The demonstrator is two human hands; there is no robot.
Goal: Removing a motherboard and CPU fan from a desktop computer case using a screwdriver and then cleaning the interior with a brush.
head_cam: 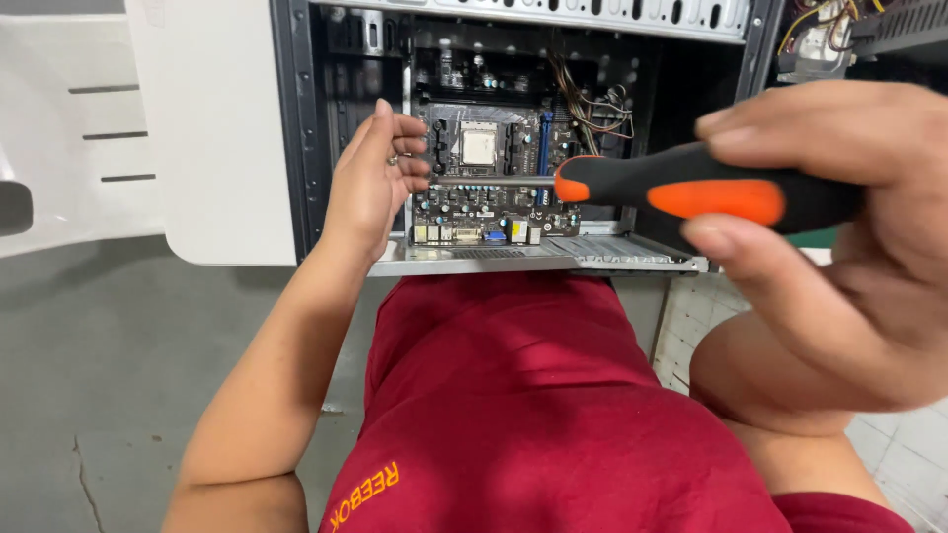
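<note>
Seen from above, looking down past a red shirt, a person works at an open computer case lying in front of them, its side panel off so the green-black motherboard faces the camera. The right hand is close to the lens and large in view, its fingers and thumb closed around the black and orange handle of a screwdriver. The tool's long axis runs almost level across the picture, handle at the right, thin metal shaft pointing left toward the board; the shaft crosses in front of the motherboard just below the pale square processor socket. The tip ends right at the fingertips of the left hand, which is raised at the board's left edge, palm turned inward, fingers curled loosely together as though pinching or steadying something very small; whether it actually holds a screw or touches the tip cannot be told. So the left hand is the one nearer the board, while the right hand sits well back at the far end of the tool. A bundle of coloured wires hangs at the board's upper right. The case's lower metal lip lies just above the person's lap, and a grey floor shows at the left
</note>
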